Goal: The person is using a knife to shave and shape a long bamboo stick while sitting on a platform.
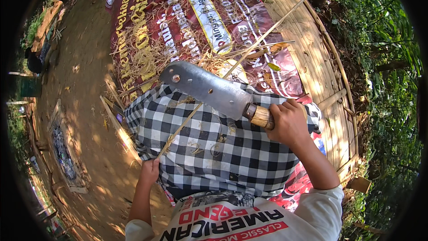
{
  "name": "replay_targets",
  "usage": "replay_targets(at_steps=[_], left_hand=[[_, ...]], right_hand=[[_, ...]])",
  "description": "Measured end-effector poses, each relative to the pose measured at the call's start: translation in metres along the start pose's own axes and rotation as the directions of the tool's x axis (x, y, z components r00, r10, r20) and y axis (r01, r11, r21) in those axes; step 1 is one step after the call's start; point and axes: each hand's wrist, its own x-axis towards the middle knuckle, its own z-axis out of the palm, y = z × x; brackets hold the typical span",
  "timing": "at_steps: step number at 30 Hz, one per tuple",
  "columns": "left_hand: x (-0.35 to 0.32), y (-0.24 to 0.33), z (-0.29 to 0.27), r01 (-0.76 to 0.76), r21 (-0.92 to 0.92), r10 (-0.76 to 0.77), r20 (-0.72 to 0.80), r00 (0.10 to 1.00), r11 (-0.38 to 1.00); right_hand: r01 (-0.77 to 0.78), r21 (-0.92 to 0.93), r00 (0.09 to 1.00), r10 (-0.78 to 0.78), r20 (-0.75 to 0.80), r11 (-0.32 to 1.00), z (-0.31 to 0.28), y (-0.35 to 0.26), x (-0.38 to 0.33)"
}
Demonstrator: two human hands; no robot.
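Observation:
My right hand point(289, 124) is closed around the wooden handle point(261, 117) of a broad machete point(207, 90). Its wide, dull grey blade lies slantwise above my lap, the rounded end pointing to the upper left. My left hand point(150, 170) pinches the lower end of a thin bamboo strip point(182, 127). That strip runs up to the blade's lower edge and passes behind it. Beyond the blade a long pale length point(267, 33) follows nearly the same line and appears to be its continuation. A black-and-white checked cloth point(223, 156) covers my legs, with some shavings on it.
A dark red printed banner point(285, 73) lies ahead, strewn with curly bamboo shavings point(140, 33). Bamboo slats point(318, 53) form the platform at the right, bordered by green plants point(379, 27). Bare earth point(84, 85) lies left, with a framed patch of ash-coloured debris point(62, 147).

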Motion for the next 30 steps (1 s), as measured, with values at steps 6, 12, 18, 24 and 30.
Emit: replay_targets(at_steps=[6,12,18,24,30], left_hand=[[-0.005,-0.004,-0.001,-0.05,0.019,0.05,-0.024,0.998,0.999],[0.003,0.01,0.007,-0.043,0.015,0.044,-0.06,0.997,0.999],[-0.001,0.0,0.003,-0.066,-0.014,0.065,-0.051,0.997,0.998],[-0.001,-0.006,0.0,-0.094,0.039,0.096,-0.058,0.994,0.995],[0.001,0.008,0.001,-0.109,0.045,0.111,-0.062,0.992,0.993]], right_hand=[[0.12,-0.131,0.991,-0.127,-0.046,0.984,-0.005,0.039,0.013],[-0.325,-0.112,0.943,0.314,-0.111,0.939,-0.021,0.083,0.006],[-0.017,-0.043,0.999,0.019,0.045,0.999,0.006,0.019,0.013],[0.184,-0.209,0.982,-0.187,0.007,0.96,0.016,0.047,0.02],[-0.483,-0.16,0.866,0.496,0.057,0.861,-0.028,0.115,0.016]])
